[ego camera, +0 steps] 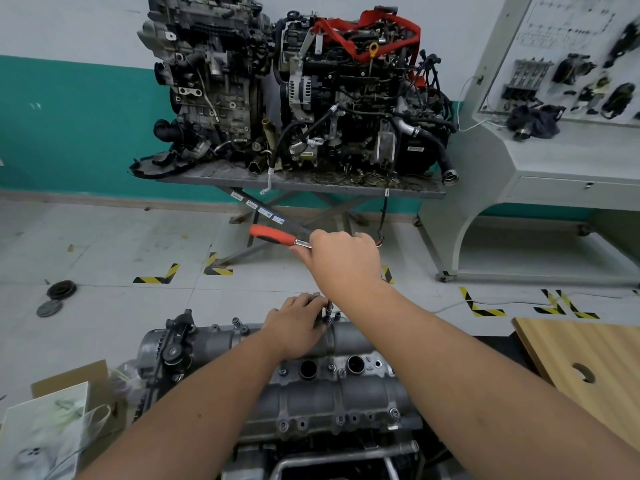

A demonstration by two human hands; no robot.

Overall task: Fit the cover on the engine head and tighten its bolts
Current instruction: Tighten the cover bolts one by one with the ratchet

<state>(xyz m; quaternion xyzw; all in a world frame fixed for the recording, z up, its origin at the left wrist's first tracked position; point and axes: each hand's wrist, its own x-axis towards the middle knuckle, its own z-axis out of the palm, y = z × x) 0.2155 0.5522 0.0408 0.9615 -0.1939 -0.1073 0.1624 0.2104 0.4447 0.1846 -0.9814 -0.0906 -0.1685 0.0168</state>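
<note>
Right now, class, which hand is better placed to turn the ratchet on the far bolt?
The right hand: its grip is already on the ratchet by the head, red handle sticking out leftward. The left hand steadies the socket extension on the cover.

No readable text anywhere. Small white-and-blue stickers (258, 209) on the lift table's leg (242, 199), and diagram lines on the display board (568, 32) to its right, too blurred to read.
</note>
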